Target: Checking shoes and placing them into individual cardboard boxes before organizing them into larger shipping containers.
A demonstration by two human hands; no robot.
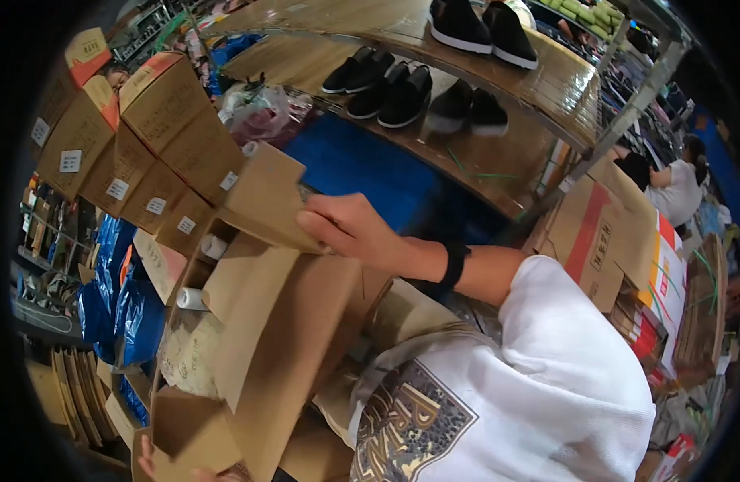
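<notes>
A large open cardboard box point(293, 337) tilts in front of me, its flaps spread. Up at its far end, my right hand point(350, 229) is closed with the fingers curled round the edge of a flap point(265, 193); a black band circles that wrist. At the bottom left, my left hand point(195, 472) shows only some fingers, gripping the box's near end; the frame's lower edge cuts off the rest. Next to the box's left side lie a white roll point(193, 300) and a second white roll point(214, 247).
Stacked brown cartons point(157, 153) with white labels rise at the left. Black shoes point(394, 96) stand on a wooden shelf point(498, 157) ahead. Blue plastic bags point(117, 289) sit left. Large cartons point(587, 241) lean at the right, with another person point(676, 189) beyond.
</notes>
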